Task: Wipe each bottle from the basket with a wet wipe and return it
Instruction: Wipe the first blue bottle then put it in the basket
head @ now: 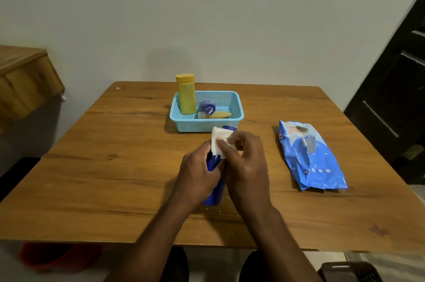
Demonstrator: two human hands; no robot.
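My left hand grips a dark blue bottle around its middle, above the table's centre. The bottle's cap end points away from me, toward the basket. My right hand pinches a white wet wipe against the bottle's upper part. Behind them stands a light blue mesh basket. In it a yellow bottle stands upright at the left, a small bottle with a purple cap lies in the middle, and a small yellow tube lies beside that.
A blue pack of wet wipes lies on the wooden table to the right of my hands. A wooden cabinet stands at the far left and a dark door at the right. White crumbs dot the table near me.
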